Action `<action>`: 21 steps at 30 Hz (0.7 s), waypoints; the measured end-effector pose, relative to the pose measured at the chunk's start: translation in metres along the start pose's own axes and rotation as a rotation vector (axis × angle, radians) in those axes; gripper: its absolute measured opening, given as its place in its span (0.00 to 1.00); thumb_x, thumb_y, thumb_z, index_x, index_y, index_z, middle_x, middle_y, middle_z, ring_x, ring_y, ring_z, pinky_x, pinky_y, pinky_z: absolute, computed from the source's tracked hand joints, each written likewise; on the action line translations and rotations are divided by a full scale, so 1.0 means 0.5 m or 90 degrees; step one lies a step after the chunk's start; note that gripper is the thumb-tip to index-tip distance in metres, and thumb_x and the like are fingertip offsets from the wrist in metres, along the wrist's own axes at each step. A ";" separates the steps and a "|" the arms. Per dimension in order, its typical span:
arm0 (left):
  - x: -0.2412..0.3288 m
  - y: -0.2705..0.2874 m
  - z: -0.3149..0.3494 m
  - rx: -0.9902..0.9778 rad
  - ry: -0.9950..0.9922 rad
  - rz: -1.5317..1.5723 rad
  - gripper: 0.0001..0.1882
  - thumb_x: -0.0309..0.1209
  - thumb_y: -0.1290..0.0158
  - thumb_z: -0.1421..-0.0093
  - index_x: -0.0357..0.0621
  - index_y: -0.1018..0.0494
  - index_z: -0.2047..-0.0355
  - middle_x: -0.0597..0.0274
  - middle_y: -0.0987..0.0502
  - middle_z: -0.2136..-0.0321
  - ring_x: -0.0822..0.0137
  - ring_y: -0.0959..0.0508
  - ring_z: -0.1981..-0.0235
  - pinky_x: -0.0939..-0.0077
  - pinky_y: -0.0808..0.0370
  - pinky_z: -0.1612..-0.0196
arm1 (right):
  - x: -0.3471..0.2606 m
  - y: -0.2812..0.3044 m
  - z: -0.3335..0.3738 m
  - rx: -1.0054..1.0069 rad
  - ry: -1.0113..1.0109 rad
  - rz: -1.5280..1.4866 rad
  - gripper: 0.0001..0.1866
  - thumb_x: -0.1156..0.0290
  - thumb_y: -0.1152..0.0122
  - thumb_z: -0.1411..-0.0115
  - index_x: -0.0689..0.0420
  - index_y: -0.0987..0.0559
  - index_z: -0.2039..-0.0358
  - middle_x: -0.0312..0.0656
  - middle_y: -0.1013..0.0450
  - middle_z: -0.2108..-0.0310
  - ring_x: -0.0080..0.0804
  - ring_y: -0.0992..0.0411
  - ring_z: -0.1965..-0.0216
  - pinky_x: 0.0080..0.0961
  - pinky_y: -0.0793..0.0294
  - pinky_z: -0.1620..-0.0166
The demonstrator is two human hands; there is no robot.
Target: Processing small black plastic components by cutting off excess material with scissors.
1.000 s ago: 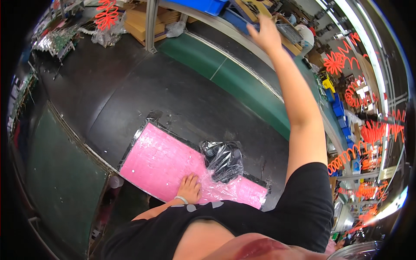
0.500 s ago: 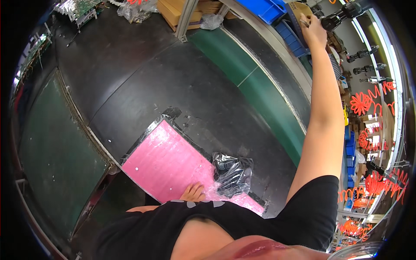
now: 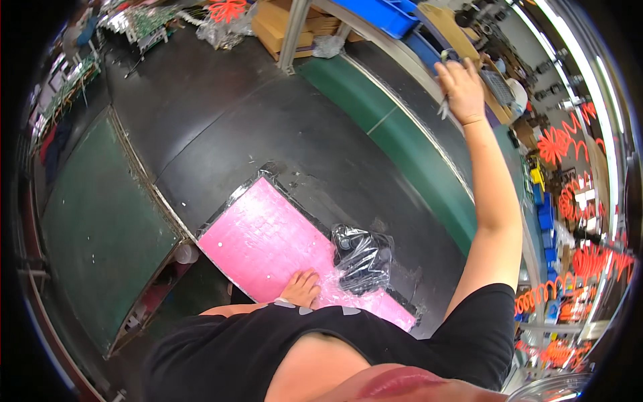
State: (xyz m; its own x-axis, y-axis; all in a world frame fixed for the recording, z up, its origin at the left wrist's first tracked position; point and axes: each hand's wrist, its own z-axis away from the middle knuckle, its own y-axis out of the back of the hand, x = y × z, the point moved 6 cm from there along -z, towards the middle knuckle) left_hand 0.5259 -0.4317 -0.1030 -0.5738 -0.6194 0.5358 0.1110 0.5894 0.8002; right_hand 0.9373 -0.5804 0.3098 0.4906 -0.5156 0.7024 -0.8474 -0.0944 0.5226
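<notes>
Currently, I see a clear plastic bag of black parts (image 3: 364,258) at lower centre, up and right of the nearer left hand (image 3: 301,287), which rests flat, fingers slightly spread, on a glossy pink mat (image 3: 261,231) slanting down rightward. At upper right, the right hand (image 3: 463,90) curls around a slim silvery tool (image 3: 443,108).

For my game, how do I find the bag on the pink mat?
Find the black workbench, then the pink mat on it. Across the mat's far edge lies a clear plastic bag. Unlike the flat mat, it's crinkled and dark inside.
</notes>
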 end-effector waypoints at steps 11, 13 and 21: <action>0.017 -0.003 0.010 -0.086 -0.001 -0.043 0.24 0.44 0.46 0.49 0.42 0.29 0.56 0.44 0.36 0.43 0.45 0.44 0.36 0.44 0.50 0.35 | -0.470 0.169 0.689 -0.631 -0.810 -0.254 0.22 0.52 0.32 0.53 0.60 0.22 0.70 0.53 0.22 0.70 0.51 0.23 0.63 0.41 0.25 0.59; 0.010 -0.006 0.014 -0.071 0.001 -0.069 0.24 0.44 0.46 0.49 0.42 0.29 0.56 0.44 0.36 0.43 0.45 0.44 0.36 0.44 0.50 0.35 | -0.526 0.198 0.823 -0.621 -0.899 -0.197 0.23 0.53 0.32 0.53 0.62 0.22 0.68 0.54 0.22 0.68 0.51 0.23 0.62 0.41 0.24 0.57; 0.016 -0.028 0.027 0.011 -0.042 -0.129 0.24 0.42 0.43 0.50 0.43 0.31 0.56 0.45 0.35 0.45 0.46 0.40 0.39 0.48 0.46 0.38 | -0.762 0.328 0.889 -0.428 -0.773 -0.057 0.29 0.56 0.39 0.46 0.64 0.27 0.50 0.57 0.28 0.52 0.54 0.30 0.51 0.44 0.31 0.46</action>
State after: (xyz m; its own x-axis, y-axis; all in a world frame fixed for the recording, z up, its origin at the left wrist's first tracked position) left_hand 0.5089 -0.4378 -0.1135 -0.6355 -0.6908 0.3449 -0.0258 0.4655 0.8847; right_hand 0.5209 -0.7781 -0.0869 -0.2377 -0.9712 -0.0180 -0.3931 0.0792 0.9161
